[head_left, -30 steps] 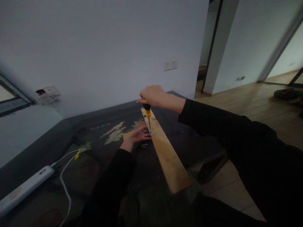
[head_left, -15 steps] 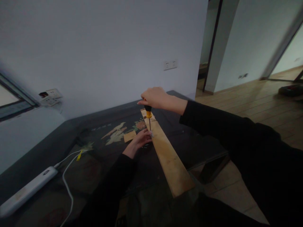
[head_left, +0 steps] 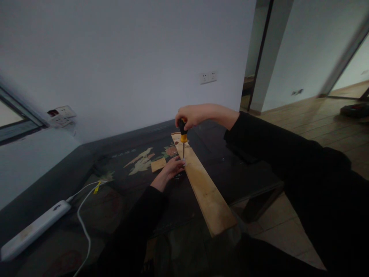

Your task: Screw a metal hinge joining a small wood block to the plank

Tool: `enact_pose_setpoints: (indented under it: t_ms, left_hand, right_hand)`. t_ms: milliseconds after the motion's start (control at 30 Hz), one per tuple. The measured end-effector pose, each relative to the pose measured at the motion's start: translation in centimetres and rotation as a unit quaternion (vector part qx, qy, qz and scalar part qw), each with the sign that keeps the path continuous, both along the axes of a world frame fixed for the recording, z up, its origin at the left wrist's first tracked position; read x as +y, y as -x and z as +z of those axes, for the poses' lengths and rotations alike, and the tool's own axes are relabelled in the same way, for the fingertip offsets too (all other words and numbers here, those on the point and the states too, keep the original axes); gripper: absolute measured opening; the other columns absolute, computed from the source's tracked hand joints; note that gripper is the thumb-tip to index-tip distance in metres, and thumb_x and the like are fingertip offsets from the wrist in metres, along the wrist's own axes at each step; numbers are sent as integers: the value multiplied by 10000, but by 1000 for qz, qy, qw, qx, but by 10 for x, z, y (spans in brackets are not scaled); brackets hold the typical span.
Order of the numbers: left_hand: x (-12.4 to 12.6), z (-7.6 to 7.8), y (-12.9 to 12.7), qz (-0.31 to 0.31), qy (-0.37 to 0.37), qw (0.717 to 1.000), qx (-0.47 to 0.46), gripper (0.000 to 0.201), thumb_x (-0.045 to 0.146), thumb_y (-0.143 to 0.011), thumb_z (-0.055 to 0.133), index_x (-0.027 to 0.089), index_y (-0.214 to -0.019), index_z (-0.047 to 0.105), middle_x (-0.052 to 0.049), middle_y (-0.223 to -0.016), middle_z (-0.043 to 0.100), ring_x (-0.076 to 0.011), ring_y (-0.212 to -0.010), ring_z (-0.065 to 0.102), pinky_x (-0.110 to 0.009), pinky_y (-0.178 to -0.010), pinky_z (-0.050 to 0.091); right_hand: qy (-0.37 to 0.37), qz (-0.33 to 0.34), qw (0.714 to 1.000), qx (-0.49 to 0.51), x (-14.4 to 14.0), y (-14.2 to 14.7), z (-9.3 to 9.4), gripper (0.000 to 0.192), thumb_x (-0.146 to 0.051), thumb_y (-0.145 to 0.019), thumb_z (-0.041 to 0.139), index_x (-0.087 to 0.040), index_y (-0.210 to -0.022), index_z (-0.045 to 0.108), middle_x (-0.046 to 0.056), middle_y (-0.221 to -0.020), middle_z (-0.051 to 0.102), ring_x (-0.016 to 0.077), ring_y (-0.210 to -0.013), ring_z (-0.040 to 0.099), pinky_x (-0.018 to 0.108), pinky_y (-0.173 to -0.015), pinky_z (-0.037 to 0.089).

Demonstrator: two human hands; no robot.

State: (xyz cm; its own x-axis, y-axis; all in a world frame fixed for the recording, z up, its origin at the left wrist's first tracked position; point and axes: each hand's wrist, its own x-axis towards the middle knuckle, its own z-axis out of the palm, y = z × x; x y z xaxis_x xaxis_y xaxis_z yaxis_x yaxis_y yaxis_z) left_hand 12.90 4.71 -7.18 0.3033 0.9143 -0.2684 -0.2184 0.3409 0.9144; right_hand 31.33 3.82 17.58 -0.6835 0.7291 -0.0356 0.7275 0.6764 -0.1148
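Dark painted tabletop (head_left: 230, 175) carrying 1 wooden plank (head_left: 206, 188). Right hand (head_left: 192, 115) closed around an upright screwdriver (head_left: 183, 135), tip on the plank; left hand (head_left: 173, 167) pinches at the tip, fingers touching the plank's edge.

Home room, wood floor (head_left: 317, 123), wall sockets (head_left: 208, 77), dark painted low table (head_left: 115, 169)

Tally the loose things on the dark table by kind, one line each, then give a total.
Screwdriver, held upright by the right hand: 1
Long wooden plank, with the left hand at its edge: 1
Small wooden piece: 1
White power strip with its cable: 1
Total: 4
Some small dark bits by the left hand are too blurred to count.
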Motion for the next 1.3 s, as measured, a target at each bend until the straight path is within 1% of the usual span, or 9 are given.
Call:
enact_pose_setpoints:
  t_ms: [100, 200, 367, 467, 667, 867, 1033, 1167, 1300]
  left_hand:
    - [-1, 1, -2, 16, 1, 1000, 12, 426, -64, -651, 693, 139, -1014, 599, -36, -817, 714, -140, -655, 688, -264, -659, 578]
    - [-2, 1, -4, 21, 3, 1000, 21, 413, -64, -644, 687, 132, -998, 605, -34, -793, 712, -143, -637, 680, -267, -646, 567]
    - [-3, 2, -4, 19, -2, 1000, 20, 409, -63, -634, 677, 123, -993, 619, -48, -822, 728, -148, -655, 688, -273, -668, 568]
    - [-3, 3, -4, 10, -2, 1000, 18, 412, -62, -628, 702, 121, -989, 623, -48, -820, 729, -143, -648, 689, -266, -668, 568]
    - [-3, 2, 0, 3, 1, 1000, 7, 438, -60, -634, 731, 115, -1019, 619, -65, -846, 733, -153, -659, 704, -269, -653, 575]
    - [-1, 0, 1, 8, 6, 1000, 5, 438, -73, -638, 726, 115, -1018, 617, -56, -825, 729, -152, -654, 700, -271, -656, 576]
    - [-1, 1, 2, -4, 2, 1000, -5, 453, -66, -627, 749, 109, -1029, 635, -75, -865, 733, -161, -698, 710, -273, -683, 571]
    - [0, 1, 3, 4, 5, 1000, -8, 452, -75, -620, 747, 117, -1014, 639, -66, -869, 735, -155, -699, 709, -273, -695, 578]
    - [1, 0, 4, -3, 8, 1000, -3, 431, -75, -646, 724, 113, -1023, 635, -69, -869, 735, -157, -691, 706, -274, -683, 577]
  right_hand:
    - [-1, -25, 1000, 7, -5, 2, 0, 384, -230, -871, 640, -104, -1229, 697, 106, -947, 744, 121, -660, 612, 286, -666, 428]
    - [-66, -67, 996, 3, -10, 9, -6, 348, -314, -927, 587, -113, -1174, 726, 134, -978, 749, 152, -716, 641, 294, -674, 418]
    - [-173, -129, 977, -3, -10, 18, -16, 505, -508, -956, 522, -91, -1146, 735, 208, -1061, 731, 240, -901, 665, 309, -690, 404]
    - [-122, -90, 988, 0, -6, 16, -13, 490, -516, -923, 587, -109, -1156, 730, 173, -1051, 734, 212, -881, 652, 301, -698, 407]
    - [16, -23, 999, -18, -7, 5, 3, 396, -277, -880, 668, -139, -1251, 681, 78, -971, 744, 125, -718, 625, 267, -685, 436]
    - [-79, -71, 994, -30, -14, 14, -2, 332, -287, -939, 576, -95, -1161, 733, 137, -940, 748, 168, -733, 659, 304, -692, 437]
    - [-183, -112, 977, -21, -11, 24, -16, 475, -450, -985, 491, -81, -1152, 740, 207, -1011, 734, 242, -890, 672, 331, -721, 426]
    - [-161, -116, 980, -9, -8, 23, -14, 534, -538, -964, 504, -99, -1156, 739, 195, -1012, 735, 253, -903, 667, 334, -716, 427]
    - [-51, -49, 997, -25, -7, 12, 1, 440, -411, -888, 671, -121, -1216, 708, 117, -999, 744, 182, -847, 653, 286, -717, 438]
